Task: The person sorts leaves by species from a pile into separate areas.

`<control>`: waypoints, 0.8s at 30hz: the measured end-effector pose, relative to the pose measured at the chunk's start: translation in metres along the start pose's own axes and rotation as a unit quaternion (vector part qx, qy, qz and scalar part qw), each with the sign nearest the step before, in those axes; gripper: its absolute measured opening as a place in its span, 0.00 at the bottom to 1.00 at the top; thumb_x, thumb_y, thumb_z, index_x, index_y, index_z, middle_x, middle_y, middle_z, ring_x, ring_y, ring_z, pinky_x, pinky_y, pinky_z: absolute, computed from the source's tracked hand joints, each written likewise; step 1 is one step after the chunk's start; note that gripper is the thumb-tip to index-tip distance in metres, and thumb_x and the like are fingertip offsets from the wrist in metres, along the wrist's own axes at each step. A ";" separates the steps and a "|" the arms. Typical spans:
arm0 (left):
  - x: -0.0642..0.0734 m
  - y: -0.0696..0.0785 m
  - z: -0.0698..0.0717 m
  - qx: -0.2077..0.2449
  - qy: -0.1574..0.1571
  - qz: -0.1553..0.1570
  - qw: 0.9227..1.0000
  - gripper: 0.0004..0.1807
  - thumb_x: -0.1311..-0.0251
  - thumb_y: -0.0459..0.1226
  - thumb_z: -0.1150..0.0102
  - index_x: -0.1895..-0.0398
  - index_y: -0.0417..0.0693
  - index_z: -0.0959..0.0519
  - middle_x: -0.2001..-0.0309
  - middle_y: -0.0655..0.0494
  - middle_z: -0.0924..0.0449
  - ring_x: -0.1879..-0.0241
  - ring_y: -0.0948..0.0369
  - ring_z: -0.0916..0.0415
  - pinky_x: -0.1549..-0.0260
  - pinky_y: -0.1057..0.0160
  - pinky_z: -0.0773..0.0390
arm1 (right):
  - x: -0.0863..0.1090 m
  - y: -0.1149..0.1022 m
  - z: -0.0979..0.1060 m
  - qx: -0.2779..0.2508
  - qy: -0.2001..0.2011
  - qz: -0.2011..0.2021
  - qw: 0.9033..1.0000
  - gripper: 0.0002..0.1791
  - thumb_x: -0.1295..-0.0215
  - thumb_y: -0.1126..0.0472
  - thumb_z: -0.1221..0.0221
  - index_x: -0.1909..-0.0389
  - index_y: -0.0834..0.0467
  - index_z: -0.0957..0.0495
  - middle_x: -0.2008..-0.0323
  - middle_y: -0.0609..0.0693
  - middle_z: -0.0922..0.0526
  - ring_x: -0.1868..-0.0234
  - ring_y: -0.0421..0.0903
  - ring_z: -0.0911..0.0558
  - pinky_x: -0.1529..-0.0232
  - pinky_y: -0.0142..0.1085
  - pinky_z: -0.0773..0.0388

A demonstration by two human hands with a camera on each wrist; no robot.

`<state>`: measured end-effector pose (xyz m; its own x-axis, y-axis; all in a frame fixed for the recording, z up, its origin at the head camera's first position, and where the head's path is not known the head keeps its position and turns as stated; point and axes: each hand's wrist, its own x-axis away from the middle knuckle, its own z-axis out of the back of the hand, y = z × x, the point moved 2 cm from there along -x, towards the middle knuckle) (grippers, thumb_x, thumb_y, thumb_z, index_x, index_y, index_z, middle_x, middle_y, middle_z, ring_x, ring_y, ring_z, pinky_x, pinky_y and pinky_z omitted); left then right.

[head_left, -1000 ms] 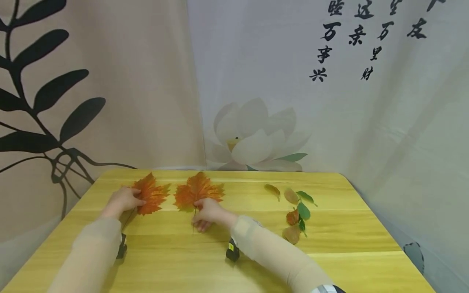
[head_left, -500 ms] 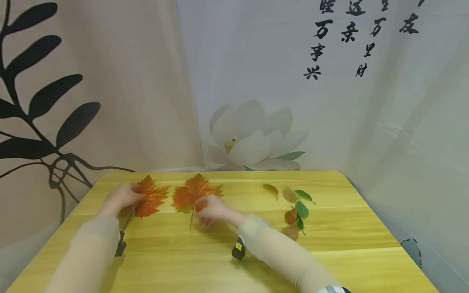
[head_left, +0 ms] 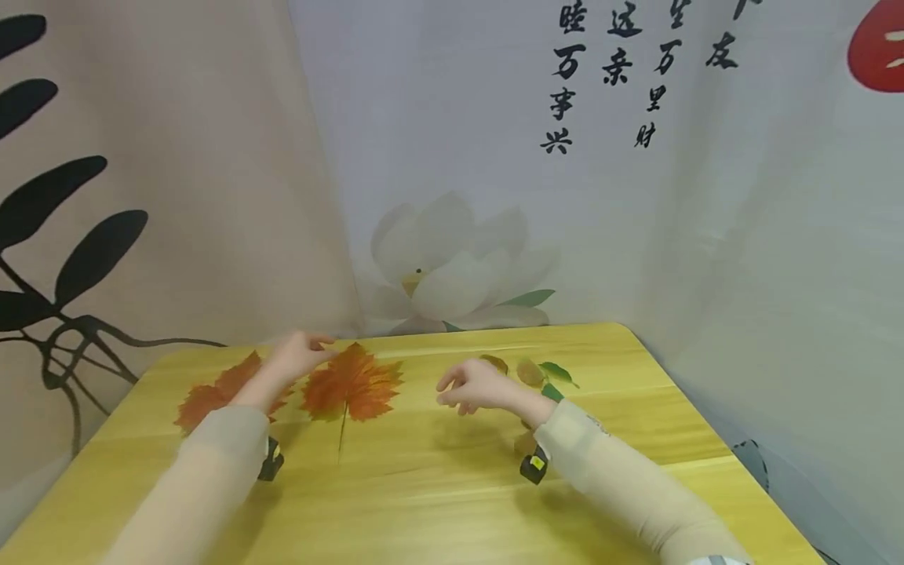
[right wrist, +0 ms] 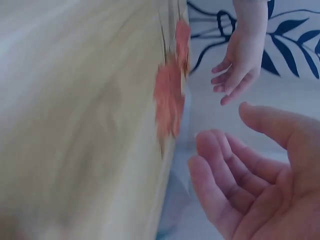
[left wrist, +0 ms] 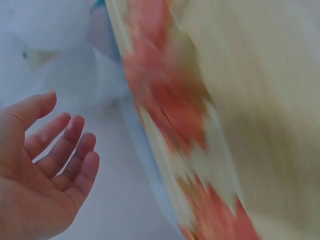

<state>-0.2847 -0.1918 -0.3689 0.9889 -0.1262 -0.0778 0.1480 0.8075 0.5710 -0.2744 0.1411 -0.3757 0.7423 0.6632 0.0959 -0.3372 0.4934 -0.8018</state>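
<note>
Two orange-red maple leaves lie on the table in the head view. The left maple leaf (head_left: 210,402) is partly hidden behind the left forearm. Beside it, the other maple leaf (head_left: 353,383) points its thin stem toward the front. My left hand (head_left: 295,357) is raised near this second leaf's upper left edge; the left wrist view shows its fingers (left wrist: 60,155) loosely bent with nothing in them. Above the table, right of the leaves, hovers my right hand (head_left: 483,386), fingers relaxed. In the right wrist view that hand's palm (right wrist: 270,205) holds nothing.
Several small leaves lie at the right of the wooden table (head_left: 395,502), among them a green leaf (head_left: 558,372) and a tan leaf (head_left: 530,373); the right arm covers some. A printed curtain (head_left: 452,157) hangs behind the table.
Both hands have come away from the maple leaves, which stay on the table. My left hand has moved right and up, my right hand farther right. The head view has turned rightward.
</note>
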 end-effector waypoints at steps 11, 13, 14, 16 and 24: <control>-0.035 0.077 -0.050 0.153 -0.056 -0.034 0.986 0.22 0.31 0.41 0.46 0.40 0.35 0.25 0.41 0.36 0.27 0.58 0.45 0.20 0.59 0.52 0.20 | 0.026 0.037 0.072 0.062 0.088 -0.040 0.993 0.15 0.37 0.59 0.36 0.53 0.64 0.19 0.65 0.51 0.16 0.66 0.53 0.17 0.62 0.46 0.19; -0.040 0.088 -0.059 0.188 -0.074 -0.021 0.979 0.23 0.30 0.42 0.47 0.38 0.36 0.27 0.39 0.36 0.29 0.55 0.43 0.21 0.57 0.51 0.20 | 0.027 0.048 0.078 0.085 0.103 -0.039 0.990 0.14 0.37 0.60 0.36 0.55 0.65 0.19 0.64 0.52 0.16 0.63 0.51 0.18 0.60 0.46 0.19; -0.043 0.094 -0.064 0.201 -0.078 -0.016 0.976 0.23 0.30 0.42 0.47 0.38 0.37 0.27 0.40 0.37 0.28 0.54 0.42 0.22 0.56 0.51 0.21 | 0.027 0.053 0.080 0.092 0.110 -0.040 0.989 0.14 0.38 0.60 0.35 0.55 0.66 0.18 0.62 0.53 0.16 0.61 0.51 0.18 0.59 0.46 0.20; -0.048 0.105 -0.073 0.222 -0.087 -0.016 0.971 0.24 0.29 0.43 0.47 0.37 0.38 0.28 0.42 0.37 0.25 0.53 0.43 0.22 0.55 0.51 0.21 | 0.029 0.065 0.084 0.081 0.125 -0.040 0.988 0.15 0.38 0.61 0.36 0.54 0.67 0.19 0.58 0.55 0.16 0.58 0.51 0.18 0.56 0.45 0.20; -0.063 0.133 -0.112 0.285 -0.110 -0.017 0.952 0.29 0.28 0.43 0.49 0.29 0.40 0.38 0.44 0.35 0.25 0.53 0.44 0.21 0.53 0.49 0.21 | 0.041 0.097 0.079 -0.063 0.211 -0.070 0.973 0.19 0.35 0.60 0.39 0.46 0.67 0.22 0.50 0.58 0.19 0.54 0.54 0.19 0.52 0.49 0.21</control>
<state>-0.3258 -0.0121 -0.3792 0.9486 -0.3146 0.0340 0.0879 0.3651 0.9268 -0.3221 0.2608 -0.4031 0.9561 0.2922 -0.0203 -0.1626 0.4718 -0.8666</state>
